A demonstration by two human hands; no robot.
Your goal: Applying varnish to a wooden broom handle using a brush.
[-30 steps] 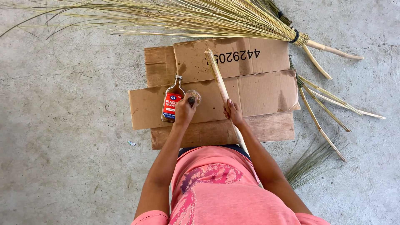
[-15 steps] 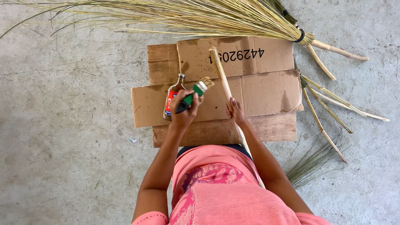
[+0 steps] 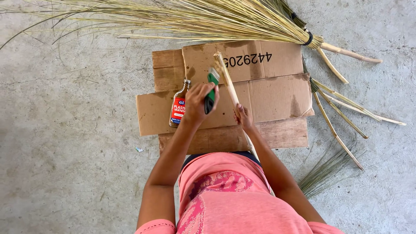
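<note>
My left hand point(image 3: 198, 102) grips a green-handled paintbrush point(image 3: 212, 88), its bristles touching the upper end of a pale wooden stick point(image 3: 226, 79). My right hand point(image 3: 243, 117) holds that stick lower down, so it slants over the flattened cardboard point(image 3: 268, 97). A small brown glass bottle with a red label point(image 3: 178, 105) stands on the cardboard just left of my left hand. The stick's lower part runs behind my right arm.
A large broom of pale straw point(image 3: 195, 19) lies across the top, bound with a black band point(image 3: 308, 39). Several loose thin sticks point(image 3: 342, 115) lie to the right, a tuft of green fibres point(image 3: 327, 171) below them. Bare concrete floor point(image 3: 65, 143) surrounds the cardboard.
My left hand left the bottle, picked up the green brush and raised it to the stick's upper end. The right hand kept its hold on the stick.
</note>
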